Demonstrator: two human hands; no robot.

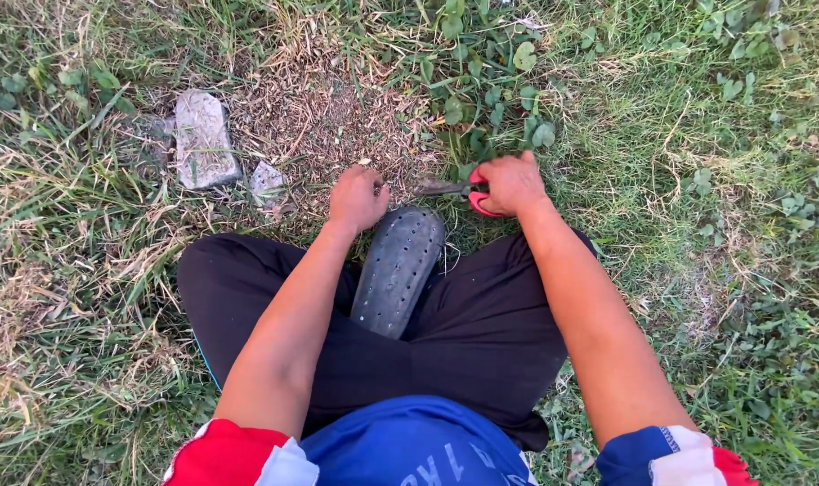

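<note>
R hand (512, 183) clenched on red scissors (463, 190), blades low & pointing left to reach weeds at ground level | L hand (357, 198) fisted on grass (387, 166), prob. bunching it taut | shoe (397, 270) between knees | stone (203, 139) well left

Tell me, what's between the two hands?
In the head view, the scissors' dark blades reach from the right hand toward the left hand, over cut dry grass. The black shoe's toe sits just below.

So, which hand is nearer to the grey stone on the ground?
The left hand. It rests in a fist on the bare patch, right of the grey stone. The right hand is farther right, holding the red scissors.
</note>
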